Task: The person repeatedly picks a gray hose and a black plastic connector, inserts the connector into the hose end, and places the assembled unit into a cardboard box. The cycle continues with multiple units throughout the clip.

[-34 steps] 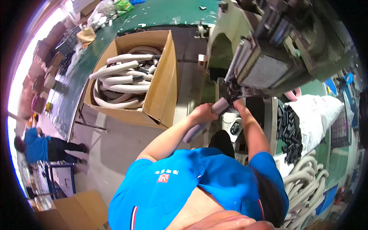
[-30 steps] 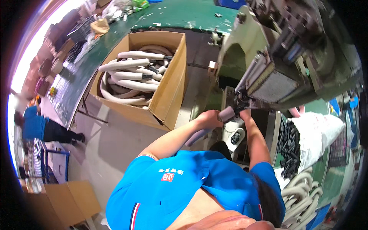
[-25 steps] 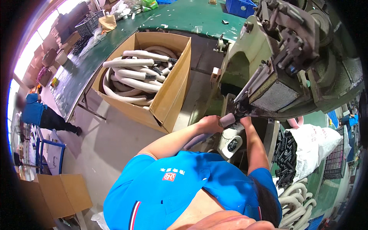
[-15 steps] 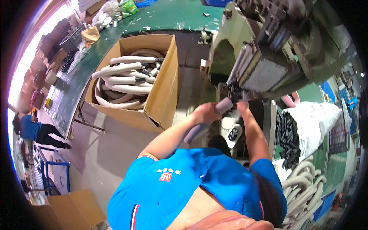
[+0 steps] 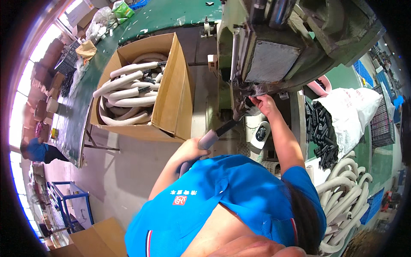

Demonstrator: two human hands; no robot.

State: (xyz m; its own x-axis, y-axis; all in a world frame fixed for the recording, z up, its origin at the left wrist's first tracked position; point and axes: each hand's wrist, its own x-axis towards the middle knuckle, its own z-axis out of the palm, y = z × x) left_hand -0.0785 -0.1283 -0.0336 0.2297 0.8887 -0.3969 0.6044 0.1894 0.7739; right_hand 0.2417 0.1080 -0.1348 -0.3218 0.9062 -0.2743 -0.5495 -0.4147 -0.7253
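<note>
My left hand [image 5: 191, 150], closed, grips a pale foam-covered tube [image 5: 208, 140] in front of my body, left of the machine. A black end piece [image 5: 226, 128] sticks out of the tube and slants up toward the machine's working head. My right hand [image 5: 266, 106] is up under the head of the big green-grey press [image 5: 274, 60]. Its fingers are bent together beside the metal tooling, and whatever lies between them is too small to make out. Below that hand a white, rounded machine part [image 5: 260, 137] has dark pieces in its opening.
A cardboard box [image 5: 180, 94] of pale tubes stands to the left. At right lie a pile of black pieces [image 5: 321, 137], a white sack [image 5: 349, 115] and a heap of pale tubes [image 5: 342, 192]. A green table [image 5: 175, 15] runs behind; a person [image 5: 38, 150] stands far left.
My left hand has pulled back down and left with the tube, whose black end now shows outside the machine. My right hand stays by the tooling, its fingers now in sight.
</note>
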